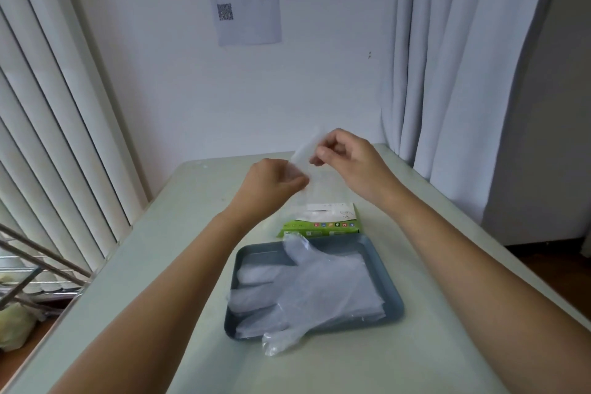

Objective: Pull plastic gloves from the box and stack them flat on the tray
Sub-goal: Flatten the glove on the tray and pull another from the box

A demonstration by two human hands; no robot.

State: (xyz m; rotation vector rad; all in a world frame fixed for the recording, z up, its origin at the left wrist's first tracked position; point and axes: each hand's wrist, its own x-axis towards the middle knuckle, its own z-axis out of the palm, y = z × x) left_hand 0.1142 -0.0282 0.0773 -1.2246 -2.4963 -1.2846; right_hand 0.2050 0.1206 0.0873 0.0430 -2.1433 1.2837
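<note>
Hands [271, 182] [348, 160] pinch clear, crinkled glove [307, 150] above green box [321, 222].

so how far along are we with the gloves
Done: several gloves lie stacked on the grey tray, one fingertip overhanging its near edge. In hand: the left hand and right hand pinch a fresh glove up above the green box. Left: lay it flat on the stack; how many remain in the box cannot be seen.
</note>
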